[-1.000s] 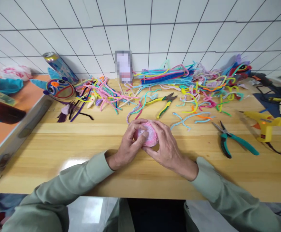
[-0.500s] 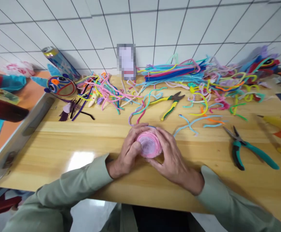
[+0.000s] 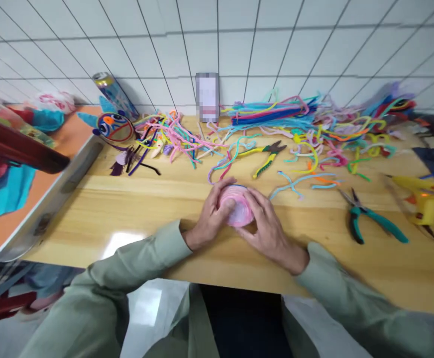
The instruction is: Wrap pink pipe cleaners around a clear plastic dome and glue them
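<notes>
Both of my hands cup a round pink coil of wound pipe cleaners that rests on the wooden table. My left hand wraps its left side, thumb pressed onto the coil. My right hand curls round its right and near side. The coil's top face shows between my fingers.
Loose coloured pipe cleaners lie in a heap along the tiled wall. Yellow-handled pliers sit behind my hands, teal-handled pliers to the right, a yellow glue gun at far right. A fish-shaped craft and a can stand at left.
My head has shifted, so the view slid and tilted. My hands stay on the pink coil, and my left thumb has moved a little across its face.
</notes>
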Motion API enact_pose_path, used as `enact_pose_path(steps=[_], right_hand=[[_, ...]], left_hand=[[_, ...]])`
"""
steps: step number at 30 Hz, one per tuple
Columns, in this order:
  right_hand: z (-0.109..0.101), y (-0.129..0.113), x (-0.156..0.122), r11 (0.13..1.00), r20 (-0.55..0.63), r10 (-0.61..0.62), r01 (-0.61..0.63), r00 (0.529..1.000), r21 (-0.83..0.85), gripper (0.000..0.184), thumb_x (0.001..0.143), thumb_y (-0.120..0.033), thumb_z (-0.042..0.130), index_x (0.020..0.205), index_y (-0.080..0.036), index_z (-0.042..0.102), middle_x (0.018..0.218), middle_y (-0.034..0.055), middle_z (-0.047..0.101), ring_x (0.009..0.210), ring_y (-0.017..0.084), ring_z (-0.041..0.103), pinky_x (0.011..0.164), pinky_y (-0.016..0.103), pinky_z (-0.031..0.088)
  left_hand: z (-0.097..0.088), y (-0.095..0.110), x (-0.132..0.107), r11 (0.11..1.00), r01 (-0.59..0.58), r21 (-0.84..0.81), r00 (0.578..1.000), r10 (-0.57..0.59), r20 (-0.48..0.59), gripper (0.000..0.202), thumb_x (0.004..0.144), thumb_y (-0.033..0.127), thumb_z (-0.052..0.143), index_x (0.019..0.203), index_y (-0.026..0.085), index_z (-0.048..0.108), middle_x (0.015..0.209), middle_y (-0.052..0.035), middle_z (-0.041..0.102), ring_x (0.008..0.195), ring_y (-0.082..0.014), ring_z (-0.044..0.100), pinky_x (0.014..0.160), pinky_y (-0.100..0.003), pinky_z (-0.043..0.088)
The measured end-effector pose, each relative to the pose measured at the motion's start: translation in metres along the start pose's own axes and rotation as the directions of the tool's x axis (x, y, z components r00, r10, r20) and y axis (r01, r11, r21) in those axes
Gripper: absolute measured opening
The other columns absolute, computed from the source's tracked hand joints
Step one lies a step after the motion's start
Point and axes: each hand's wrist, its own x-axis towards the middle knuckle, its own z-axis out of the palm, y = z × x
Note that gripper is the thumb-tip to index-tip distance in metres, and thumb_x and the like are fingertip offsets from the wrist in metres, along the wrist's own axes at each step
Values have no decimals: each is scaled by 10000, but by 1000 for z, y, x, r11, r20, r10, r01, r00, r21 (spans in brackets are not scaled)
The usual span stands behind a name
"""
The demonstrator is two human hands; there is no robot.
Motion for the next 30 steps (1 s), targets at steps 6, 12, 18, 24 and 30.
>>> enact_pose_path(steps=[6,12,18,24,30], right_hand=[[1,5,4,993,-47,-109,106,993,-58,1084,934,-415,811,1770,-278,135,1653,218,472,1507,426,522,1196,665,531],[5,-16,7,995,-86,69,-62,994,81,842,1045,-573,616,1745,-285,247,1740,163,405,1624,375,384,1305,654,395],[28,-23,21,916,-248,358,-286,900,282,444,1138,-449,415,1483,-281,638,1541,97,652,1460,270,586,1281,544,442],[29,-16,24,868,-272,428,-309,862,389,444,1105,-521,477,1416,-285,689,1505,90,691,1436,286,610,1256,538,458],[34,-14,30,868,-318,444,-315,838,383,435,1073,-554,505,1278,-268,760,1341,91,770,1297,287,679,1197,514,501]], left_hand=[[8,-5,4,997,77,-14,996,-78,-49,499,918,563,760,1254,199,699,1233,-106,739,1155,-286,693,1082,-437,544],[9,-7,4,996,37,-83,999,-39,-28,390,1022,521,605,1221,200,699,1195,-97,741,1148,-267,696,1054,-422,558],[16,-8,-1,996,-6,-90,999,2,-46,331,984,439,694,1226,213,700,1218,-89,726,1163,-258,674,1103,-416,526],[19,-9,-3,996,-12,-93,997,5,-75,367,1101,463,486,1291,218,682,1314,-111,706,1276,-257,648,1168,-432,494],[23,-10,-1,998,-27,-50,996,22,-89,361,1056,494,579,1264,216,679,1273,-109,707,1228,-265,638,1154,-439,479]])
